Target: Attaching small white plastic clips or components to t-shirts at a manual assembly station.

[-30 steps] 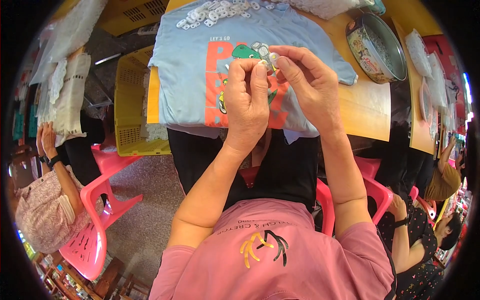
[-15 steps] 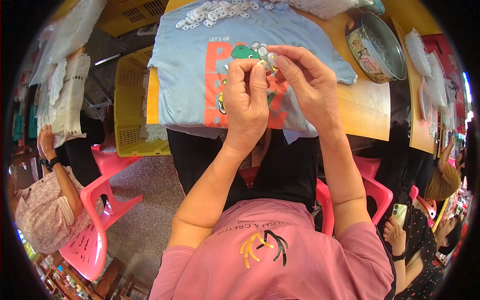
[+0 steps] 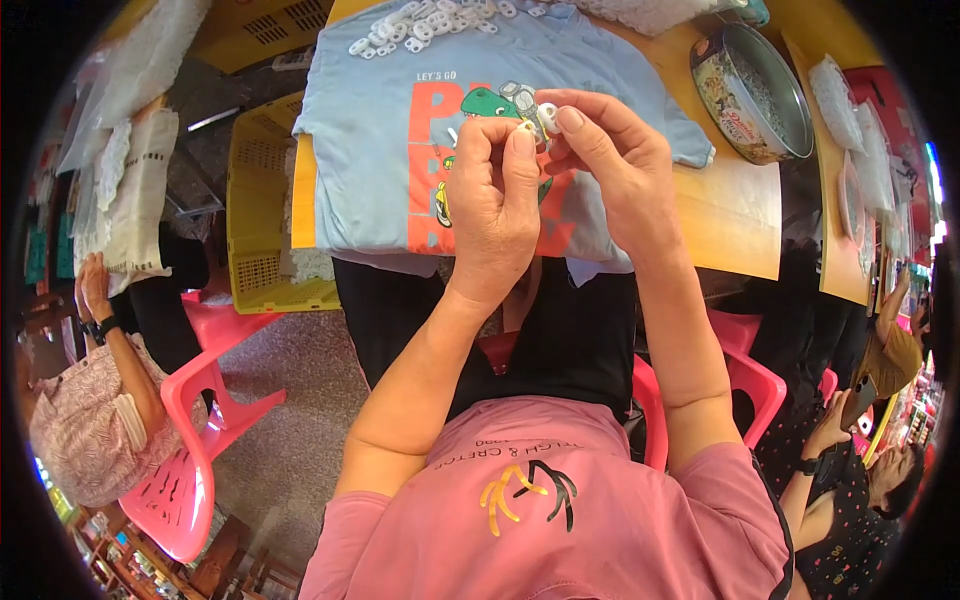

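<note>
Over a light blue T-shirt (image 3: 360, 140) spread on the table, both my hands are raised close together. My right hand (image 3: 632, 180) is closed, thumb and forefinger pinching a small white plastic piece (image 3: 547, 115) with a hole in it. My left hand (image 3: 497, 215) is closed too, pinching a tiny pale piece (image 3: 526, 126) mostly hidden by the fingertips. The two pieces are very near each other; whether they touch I cannot tell. On the shirt's far part lies a heap of similar white plastic pieces (image 3: 425, 25). The shirt has a green dinosaur print (image 3: 483, 103).
A round tin (image 3: 708, 95) with small clear bits inside stands at the right of the wooden table (image 3: 735, 215). Left of the table is a yellow crate (image 3: 262, 285). A pink chair (image 3: 180, 490) and another person's hands (image 3: 95, 285) are further left. At right, someone holds a phone (image 3: 858, 398).
The white piece in my right fingers has turned, showing its hole more plainly. My arms have barely moved. At right, the person's hand with the phone has risen.
</note>
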{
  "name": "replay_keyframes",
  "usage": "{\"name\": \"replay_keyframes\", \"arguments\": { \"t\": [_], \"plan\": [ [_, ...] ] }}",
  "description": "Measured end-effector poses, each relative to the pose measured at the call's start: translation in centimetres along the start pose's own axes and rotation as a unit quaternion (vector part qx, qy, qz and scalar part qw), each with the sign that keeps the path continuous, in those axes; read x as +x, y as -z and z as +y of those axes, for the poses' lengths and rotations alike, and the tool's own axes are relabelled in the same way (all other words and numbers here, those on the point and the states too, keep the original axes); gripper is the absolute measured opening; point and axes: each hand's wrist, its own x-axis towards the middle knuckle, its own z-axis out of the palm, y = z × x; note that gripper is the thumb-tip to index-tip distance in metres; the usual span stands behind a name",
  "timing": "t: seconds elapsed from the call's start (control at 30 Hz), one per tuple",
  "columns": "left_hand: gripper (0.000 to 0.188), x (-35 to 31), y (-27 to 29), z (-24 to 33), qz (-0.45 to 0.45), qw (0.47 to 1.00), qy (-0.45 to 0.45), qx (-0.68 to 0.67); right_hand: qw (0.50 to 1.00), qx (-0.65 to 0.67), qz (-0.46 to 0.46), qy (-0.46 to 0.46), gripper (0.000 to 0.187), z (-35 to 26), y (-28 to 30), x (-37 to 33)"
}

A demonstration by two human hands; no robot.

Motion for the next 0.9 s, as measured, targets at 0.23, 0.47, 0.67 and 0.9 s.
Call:
{"name": "replay_keyframes", "arguments": {
  "t": [0.23, 0.47, 0.67, 0.9],
  "plan": [
    [0.007, -0.03, -0.04, -0.4, 0.01, 1.0, 0.006, 0.0, 0.977, -0.16, 0.017, 0.141, 0.02, 0.84, -0.13, -0.05],
    [0.008, 0.06, 0.06, -0.31, -0.003, 1.0, 0.001, 0.005, 0.972, -0.173, 0.011, 0.16, 0.02, 1.06, -0.45, 0.13],
    [0.01, 0.12, 0.07, -0.24, 0.005, 1.0, -0.013, 0.009, 0.99, -0.1, 0.011, 0.1, 0.02, 0.55, -0.93, -0.16],
    [0.01, -0.08, -0.02, -0.51, -0.004, 1.0, -0.027, 0.015, 0.981, -0.125, 0.016, 0.148, 0.019, 0.97, -0.75, -0.3]
  ]
}}
